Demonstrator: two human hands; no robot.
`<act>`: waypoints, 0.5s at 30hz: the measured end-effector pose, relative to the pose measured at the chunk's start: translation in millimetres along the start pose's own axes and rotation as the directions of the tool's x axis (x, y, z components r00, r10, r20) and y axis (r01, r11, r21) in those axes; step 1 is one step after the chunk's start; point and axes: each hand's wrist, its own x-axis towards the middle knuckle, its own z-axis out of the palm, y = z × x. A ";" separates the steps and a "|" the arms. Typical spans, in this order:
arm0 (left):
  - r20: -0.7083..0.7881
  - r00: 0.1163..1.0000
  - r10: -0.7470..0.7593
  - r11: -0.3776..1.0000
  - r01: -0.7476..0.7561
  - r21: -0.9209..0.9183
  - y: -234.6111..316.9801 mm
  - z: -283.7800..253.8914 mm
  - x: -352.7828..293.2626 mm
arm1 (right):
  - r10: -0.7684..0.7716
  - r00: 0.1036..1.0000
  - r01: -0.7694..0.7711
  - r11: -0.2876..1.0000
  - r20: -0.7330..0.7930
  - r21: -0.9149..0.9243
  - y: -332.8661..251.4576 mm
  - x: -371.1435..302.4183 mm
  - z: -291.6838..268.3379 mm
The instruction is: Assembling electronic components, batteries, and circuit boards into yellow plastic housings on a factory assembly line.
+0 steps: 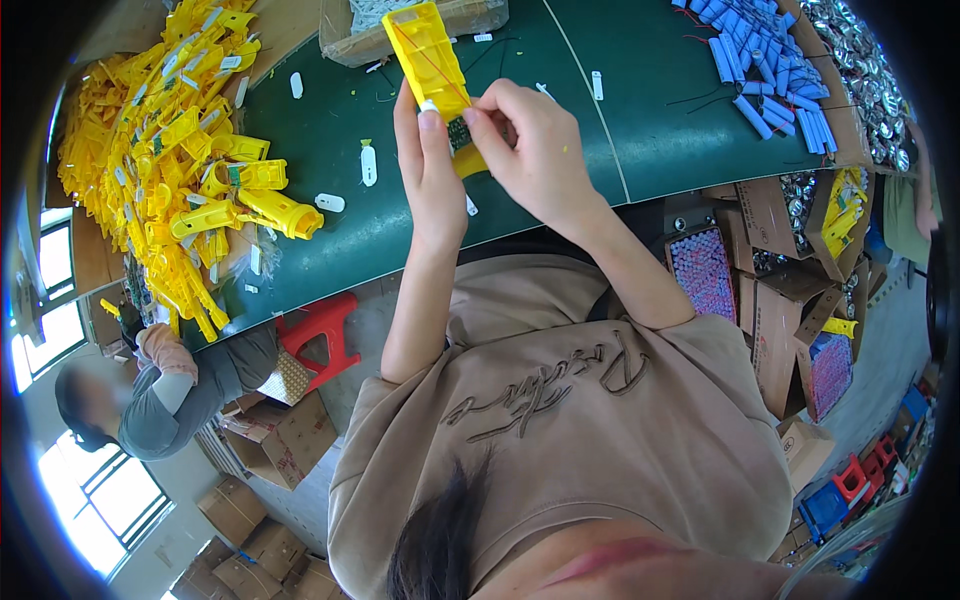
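In front of me, above the green table, my left hand (432,185) is closed around an open yellow plastic housing (425,50), its hollow side facing up. A thin red wire (446,78) runs across the inside of the housing toward my right fingertips. My right hand (538,145) is pinched at the housing's lower right edge, where the red wire meets the fingers. Between my hands a green circuit board (458,134) shows in part. Below it a curved yellow part (472,160) is partly covered by my fingers.
A heap of yellow housings (150,150) lies on the left, blue cylindrical cells (765,70) on the right. Small white pieces (368,162) are scattered across the green tabletop (320,130). A cardboard box (350,45) stands beyond my hands. Another person (170,390) sits at the lower left.
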 end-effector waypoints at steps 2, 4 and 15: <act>-0.018 0.991 -0.130 0.979 0.126 -0.162 5.4 3.1 4.2 | -0.167 0.984 0.155 0.977 -0.069 -0.146 3.2 -1.6 8.5; -0.031 0.985 -0.172 0.961 0.161 -0.224 4.9 4.9 7.2 | -0.170 0.983 0.157 0.971 -0.062 -0.179 5.5 0.6 10.0; -0.050 0.990 -0.132 0.924 0.104 -0.368 1.3 12.1 32.1 | -0.361 0.932 0.333 0.888 -0.032 -0.317 3.6 17.8 8.1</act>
